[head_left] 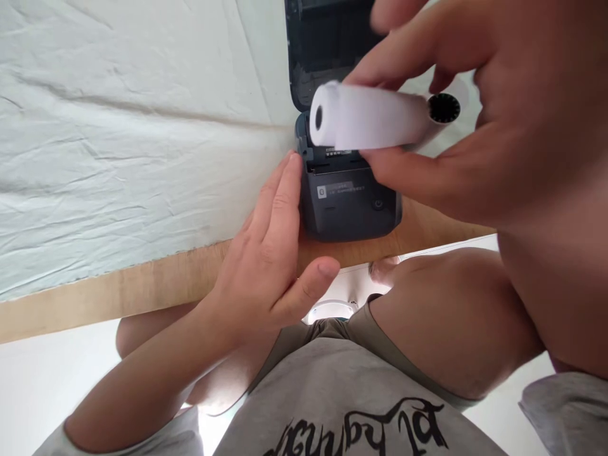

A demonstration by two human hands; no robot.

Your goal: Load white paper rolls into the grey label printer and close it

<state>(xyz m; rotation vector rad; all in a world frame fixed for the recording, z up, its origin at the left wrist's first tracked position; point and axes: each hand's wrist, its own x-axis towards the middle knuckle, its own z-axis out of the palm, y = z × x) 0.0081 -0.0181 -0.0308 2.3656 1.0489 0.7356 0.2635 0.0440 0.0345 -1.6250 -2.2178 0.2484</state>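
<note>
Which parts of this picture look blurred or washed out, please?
Head view: the right hand is close and soft, its upper fingertip smeared; the paper roll is bright with little surface detail; the floor between the knees glares white; the printer looks fairly sharp.

To the left of the printer [349, 202] the tabletop [142, 291] lay wide and bare under a wrinkled white cloth [118, 126], leaving broad free room on that side. The left hand [270, 253] stood against the printer's left wall, fingers touching it, so that flank was closed. The raised lid [327, 44] walled off the far side of the open bay. Over the bay itself the paper roll [375, 117] hung, gripped in the right hand [498, 107], which filled the room above and to the right. The near edge of the tabletop was hemmed by the person's knees [451, 310], with only a narrow strip of bare wood before the printer.
</note>
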